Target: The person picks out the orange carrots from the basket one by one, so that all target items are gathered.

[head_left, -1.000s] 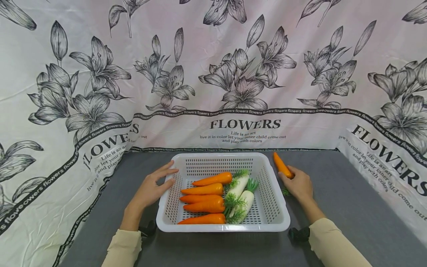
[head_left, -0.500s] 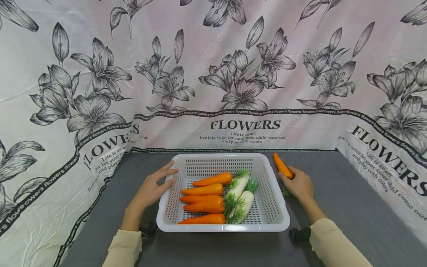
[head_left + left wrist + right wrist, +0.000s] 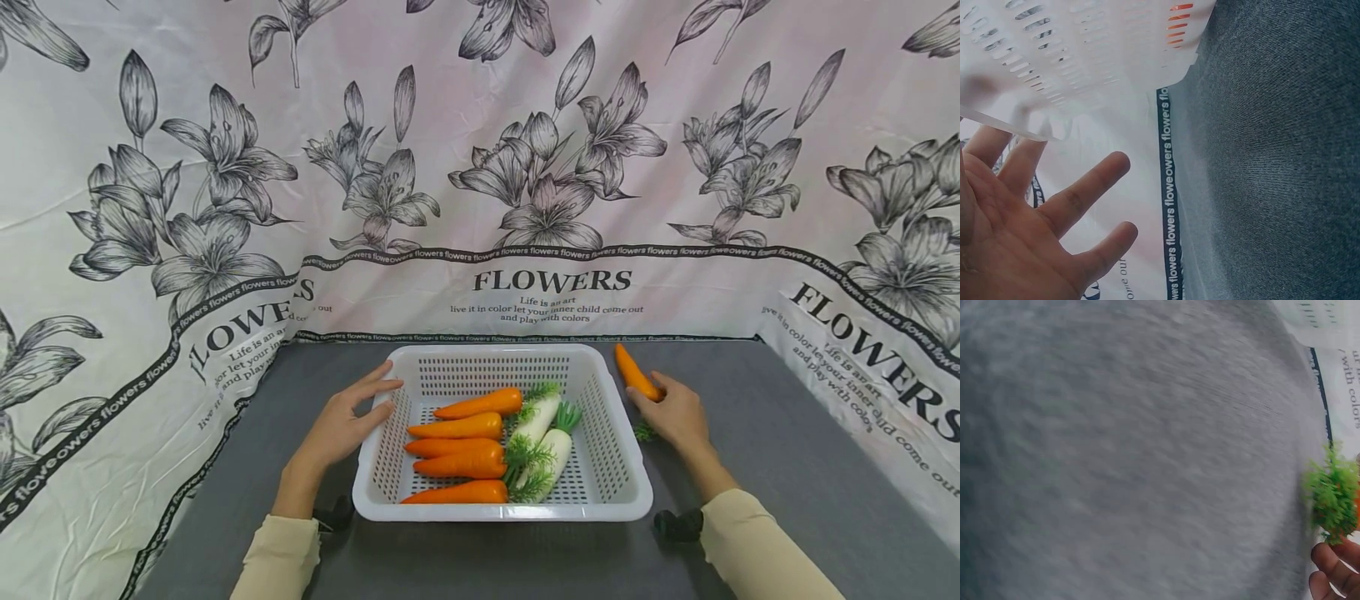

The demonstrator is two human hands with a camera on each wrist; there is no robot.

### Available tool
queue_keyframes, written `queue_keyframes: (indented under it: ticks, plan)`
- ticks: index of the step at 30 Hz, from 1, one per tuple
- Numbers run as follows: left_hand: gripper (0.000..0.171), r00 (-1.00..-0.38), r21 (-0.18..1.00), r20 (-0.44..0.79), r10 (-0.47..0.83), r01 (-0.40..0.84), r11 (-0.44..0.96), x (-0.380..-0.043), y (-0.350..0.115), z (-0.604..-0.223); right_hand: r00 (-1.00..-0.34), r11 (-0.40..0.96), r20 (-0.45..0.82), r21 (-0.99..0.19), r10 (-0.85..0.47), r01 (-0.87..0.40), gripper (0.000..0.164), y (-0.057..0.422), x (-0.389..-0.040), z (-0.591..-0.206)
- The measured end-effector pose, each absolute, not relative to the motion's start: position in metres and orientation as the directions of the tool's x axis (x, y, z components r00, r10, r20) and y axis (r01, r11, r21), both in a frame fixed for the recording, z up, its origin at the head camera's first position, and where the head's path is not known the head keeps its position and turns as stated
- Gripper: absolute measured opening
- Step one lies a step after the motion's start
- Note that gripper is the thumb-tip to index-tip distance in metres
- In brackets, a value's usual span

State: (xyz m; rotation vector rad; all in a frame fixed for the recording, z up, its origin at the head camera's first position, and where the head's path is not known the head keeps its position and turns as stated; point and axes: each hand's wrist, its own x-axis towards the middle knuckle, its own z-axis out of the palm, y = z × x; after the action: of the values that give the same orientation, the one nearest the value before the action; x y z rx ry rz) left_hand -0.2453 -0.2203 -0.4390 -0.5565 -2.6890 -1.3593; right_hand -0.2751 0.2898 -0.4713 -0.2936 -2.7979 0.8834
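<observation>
A white perforated plastic basket (image 3: 502, 512) stands in the middle of the grey table. Inside it, several orange carrots (image 3: 457, 426) lie in a column, tips to the left. Two white radishes (image 3: 553, 454) with green leaves lie beside them. At the basket's left rim is my left hand (image 3: 341, 421), its fingers touching the rim; in the left wrist view, two fingers stretch out spread below the basket's edge. My right hand (image 3: 675, 417) holds another carrot (image 3: 630, 371) just outside the basket's right side. That carrot's green leaves (image 3: 1334, 497) show in the right wrist view.
White cloth (image 3: 555, 300) printed with black flowers and lettering hangs behind the table and along both sides. The grey table (image 3: 795, 450) extends to the right of the right arm. A dark wrist device (image 3: 678, 525) sits at the right cuff, and another (image 3: 335, 514) at the left.
My right hand and forearm have shifted very slightly to the right with the carrot. The left hand and the basket's contents stay in place.
</observation>
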Motion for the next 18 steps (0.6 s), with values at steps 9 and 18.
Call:
queue_keyframes:
  ticks: [9,18]
  plan:
    - [0.041,-0.927,0.766,0.239,0.288,0.362,0.531,-0.246,-0.220,-0.439,-0.959,0.823,0.219,-0.568,0.180,0.025,0.074,0.306,-0.280,-0.434]
    - [0.042,-0.929,0.766,0.231,0.290,0.357,0.534,-0.246,-0.220,-0.440,-0.937,0.812,0.349,-0.542,-0.017,-0.217,0.061,0.289,-0.285,-0.364]
